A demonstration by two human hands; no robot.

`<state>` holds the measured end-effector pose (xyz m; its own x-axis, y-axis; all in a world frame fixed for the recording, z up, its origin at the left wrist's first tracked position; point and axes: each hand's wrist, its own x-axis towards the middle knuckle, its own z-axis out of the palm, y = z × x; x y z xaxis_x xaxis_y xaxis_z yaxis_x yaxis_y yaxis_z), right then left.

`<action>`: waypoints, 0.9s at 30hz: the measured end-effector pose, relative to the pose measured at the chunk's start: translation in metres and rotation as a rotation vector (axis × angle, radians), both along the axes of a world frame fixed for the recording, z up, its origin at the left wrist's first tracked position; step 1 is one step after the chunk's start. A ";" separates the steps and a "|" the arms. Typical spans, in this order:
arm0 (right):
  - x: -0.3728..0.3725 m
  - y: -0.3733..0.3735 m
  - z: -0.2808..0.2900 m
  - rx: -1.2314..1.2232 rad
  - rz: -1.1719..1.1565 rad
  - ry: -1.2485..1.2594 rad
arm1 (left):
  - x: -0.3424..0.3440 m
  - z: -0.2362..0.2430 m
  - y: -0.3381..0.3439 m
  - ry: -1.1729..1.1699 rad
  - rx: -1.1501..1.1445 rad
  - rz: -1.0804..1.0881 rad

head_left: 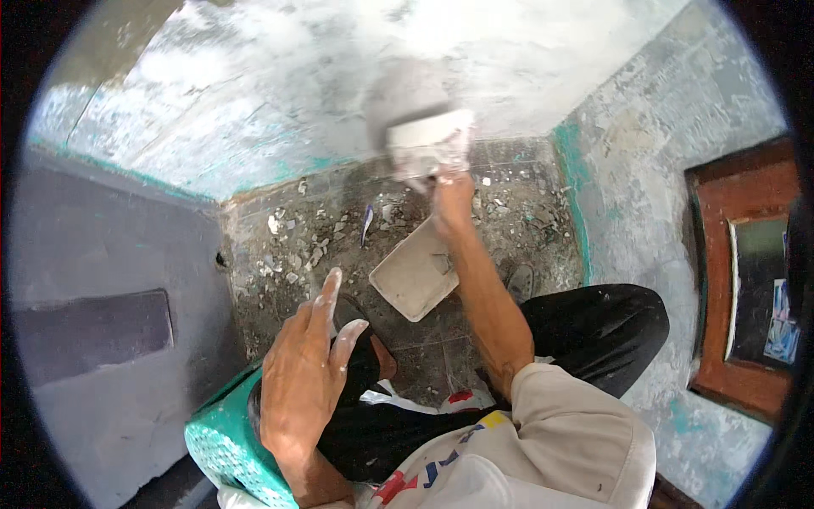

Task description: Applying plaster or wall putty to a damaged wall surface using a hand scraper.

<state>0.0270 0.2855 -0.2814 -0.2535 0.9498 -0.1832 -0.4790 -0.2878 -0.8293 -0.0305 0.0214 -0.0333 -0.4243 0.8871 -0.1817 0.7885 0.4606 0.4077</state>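
Observation:
My right hand (454,199) reaches forward with its fingers closed round a wide putty knife (431,134) smeared with white. The blade is blurred by motion and is at the lower part of the white-patched wall (297,93); I cannot tell whether it touches. Below that forearm, a pale, flat, rounded-cornered tray or lid (411,276) lies on the floor. Nearer to me on the left, my left hand (301,365) is raised with nothing in it. Its fingers are stretched out, and white paste coats the index finger and thumb.
Flakes and rubble (318,250) litter the tiled floor along the wall. A grey panel (119,254) stands on the left, beside a turquoise plastic seat (233,437). On the right are a mottled wall (653,187) and a wooden frame (712,280). My black-trousered knee (602,331) juts out right.

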 end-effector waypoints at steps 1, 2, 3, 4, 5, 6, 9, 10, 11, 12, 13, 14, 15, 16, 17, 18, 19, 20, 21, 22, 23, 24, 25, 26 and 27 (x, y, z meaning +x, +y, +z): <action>0.020 0.026 -0.033 0.065 -0.144 -0.149 | 0.001 0.000 0.001 -0.012 -0.022 0.004; 0.042 0.052 -0.051 0.148 -0.187 -0.490 | -0.001 -0.001 -0.001 -0.005 -0.027 -0.007; 0.063 0.080 -0.067 0.230 -0.222 -0.838 | -0.003 -0.005 -0.003 0.026 0.009 -0.026; 0.088 0.122 -0.082 0.290 -0.372 -0.923 | -0.001 -0.011 0.001 0.030 0.062 -0.061; 0.102 0.151 -0.092 0.345 -0.514 -0.999 | 0.000 -0.014 0.004 0.013 0.066 -0.079; 0.080 0.145 -0.083 0.340 -0.443 -1.062 | -0.005 -0.014 -0.001 0.022 0.025 -0.048; 0.028 0.157 -0.032 0.340 -0.408 -1.038 | -0.006 -0.008 -0.001 0.030 -0.046 -0.018; 0.019 0.176 -0.038 0.557 -0.402 -1.225 | -0.001 -0.010 0.006 0.013 -0.059 -0.025; 0.008 0.182 -0.048 0.768 -0.376 -1.408 | 0.003 -0.012 0.012 -0.006 -0.059 -0.042; -0.020 0.162 -0.052 0.746 -0.310 -1.407 | 0.003 -0.012 0.016 -0.006 -0.055 -0.043; -0.047 0.135 -0.053 0.724 -0.245 -1.402 | 0.002 -0.013 0.018 -0.005 -0.051 -0.043; -0.068 0.093 -0.052 0.728 -0.205 -1.283 | -0.001 -0.013 0.017 0.007 -0.066 -0.037; -0.074 0.053 -0.050 0.732 -0.173 -1.168 | -0.003 -0.014 0.016 -0.006 -0.056 -0.048; -0.062 0.021 -0.035 0.643 0.011 -1.067 | -0.007 -0.014 0.014 -0.014 -0.046 -0.055; -0.037 0.009 -0.020 0.558 0.177 -0.974 | -0.006 -0.012 0.017 -0.012 -0.046 -0.062; -0.011 0.015 -0.026 0.530 0.072 -1.017 | -0.003 -0.008 0.022 -0.046 -0.080 -0.070; 0.016 0.024 -0.037 0.502 -0.029 -1.058 | 0.000 -0.008 0.027 -0.081 -0.116 -0.072; 0.042 0.047 -0.046 0.509 -0.187 -1.060 | 0.003 -0.010 0.030 -0.084 -0.115 -0.080; 0.070 0.075 -0.055 0.511 -0.345 -1.066 | 0.006 -0.011 0.031 -0.071 -0.081 -0.071; 0.093 0.104 -0.063 0.428 -0.383 -1.196 | 0.008 -0.012 0.030 -0.056 -0.049 -0.062; 0.105 0.133 -0.070 0.346 -0.421 -1.317 | 0.007 -0.013 0.030 -0.059 -0.048 -0.069; 0.107 0.151 -0.068 0.321 -0.420 -1.309 | 0.006 -0.013 0.029 -0.051 -0.056 -0.070; 0.104 0.165 -0.065 0.298 -0.416 -1.298 | 0.005 -0.012 0.028 -0.042 -0.064 -0.067; 0.099 0.175 -0.064 0.298 -0.416 -1.304 | 0.006 -0.012 0.029 -0.047 -0.064 -0.069; 0.092 0.184 -0.065 0.366 -0.399 -1.262 | 0.008 -0.013 0.031 -0.068 -0.078 -0.066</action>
